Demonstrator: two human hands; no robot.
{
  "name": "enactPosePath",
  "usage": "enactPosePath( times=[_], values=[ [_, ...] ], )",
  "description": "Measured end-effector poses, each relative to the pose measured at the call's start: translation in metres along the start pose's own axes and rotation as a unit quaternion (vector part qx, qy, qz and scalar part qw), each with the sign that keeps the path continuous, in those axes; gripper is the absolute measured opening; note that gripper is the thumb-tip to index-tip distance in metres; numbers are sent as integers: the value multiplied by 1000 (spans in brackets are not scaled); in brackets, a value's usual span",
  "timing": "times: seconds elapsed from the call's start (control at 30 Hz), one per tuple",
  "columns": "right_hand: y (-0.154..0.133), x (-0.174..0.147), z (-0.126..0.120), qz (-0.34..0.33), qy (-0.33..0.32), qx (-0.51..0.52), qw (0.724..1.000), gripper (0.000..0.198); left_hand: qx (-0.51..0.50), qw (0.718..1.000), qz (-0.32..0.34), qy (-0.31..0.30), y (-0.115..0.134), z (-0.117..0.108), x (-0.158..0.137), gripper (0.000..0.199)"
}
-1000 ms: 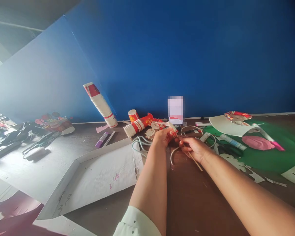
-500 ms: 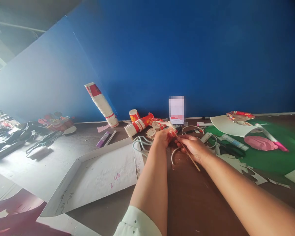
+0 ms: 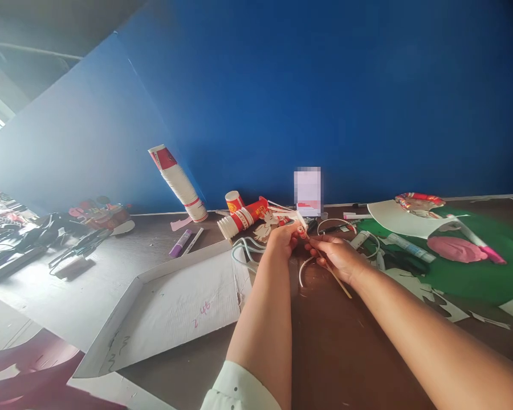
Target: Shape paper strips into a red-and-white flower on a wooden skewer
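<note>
Close together above the table's middle, both my hands are closed. My left hand (image 3: 285, 236) grips a small red-and-white printed paper piece (image 3: 301, 230) that looks cut from a paper cup; its fingers hide much of it. My right hand (image 3: 337, 256) pinches a thin wooden stick (image 3: 340, 283) that slants down toward me, its upper end meeting the paper piece. Whether the two are joined, I cannot tell. Just beyond my left hand lie a cream paper cutout (image 3: 265, 228) and a lying stack of red-and-white paper cups (image 3: 239, 221).
A shallow cardboard box lid (image 3: 175, 307) lies left of my arms. A tall cup stack (image 3: 177, 182) leans against the blue wall (image 3: 325, 85). Purple glue stick (image 3: 180, 244) stands out behind the lid. On the right, green sheet (image 3: 474, 285) bears a pink paper oval (image 3: 456, 249) and scissors (image 3: 404, 262).
My view has shifted slightly, so things appear a little farther right. The paper piece has turned a little in my left hand; both hands keep their grips.
</note>
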State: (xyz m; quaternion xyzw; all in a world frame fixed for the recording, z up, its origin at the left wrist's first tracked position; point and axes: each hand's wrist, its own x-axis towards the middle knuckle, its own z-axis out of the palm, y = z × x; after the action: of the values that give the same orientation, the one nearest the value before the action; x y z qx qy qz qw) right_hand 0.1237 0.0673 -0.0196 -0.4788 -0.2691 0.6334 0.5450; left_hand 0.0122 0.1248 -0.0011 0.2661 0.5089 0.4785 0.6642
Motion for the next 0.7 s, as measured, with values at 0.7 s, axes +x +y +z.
enactPosePath(
  times=[0.7],
  values=[
    [0,0,1,9,-9,27,1000,8,-27,999,41,8,-7,4,6,16]
  ],
)
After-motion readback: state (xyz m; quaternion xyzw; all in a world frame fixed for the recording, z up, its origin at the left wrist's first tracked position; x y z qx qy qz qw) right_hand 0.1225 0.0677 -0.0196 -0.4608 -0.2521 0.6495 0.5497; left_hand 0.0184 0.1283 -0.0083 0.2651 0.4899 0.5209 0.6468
